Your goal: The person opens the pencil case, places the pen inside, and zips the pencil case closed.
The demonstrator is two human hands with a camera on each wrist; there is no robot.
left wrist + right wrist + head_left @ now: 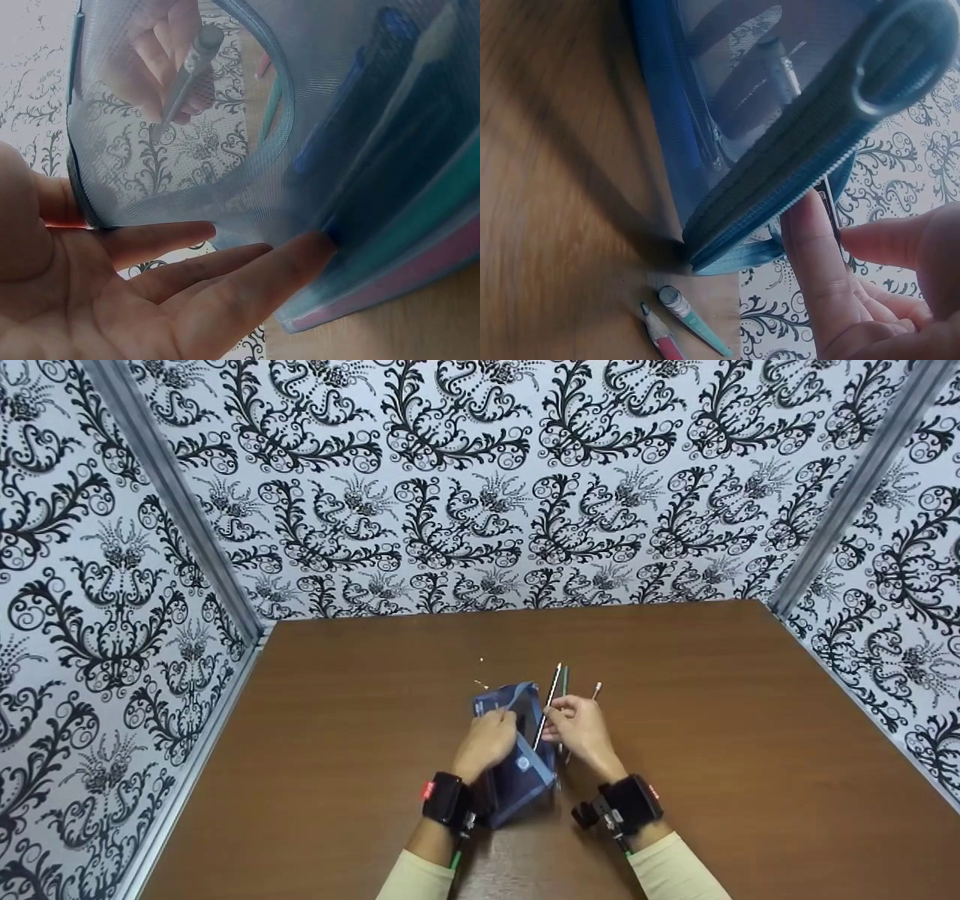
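A blue mesh zip pouch [521, 780] stands tilted on the table with its zipped mouth open. My left hand [491, 739] holds its upper left edge, thumb on one side and fingers on the other in the left wrist view. Between thumb and fingertips my right hand [583, 731] pinches a black-and-white patterned pencil [553, 682]. The pencil's eraser end [202, 49] shows through the mesh, inside the pouch mouth. A dark blue pen-like item [360, 97] and other long items are blurred inside. Beside the pouch lie a teal pencil [697, 322] and a pink pencil [664, 337].
The brown table [337, 750] is bounded by patterned walls [465, 510] at the back and both sides. Small light bits [481, 685] lie behind the pouch. Each wrist carries a black strapped camera [630, 806].
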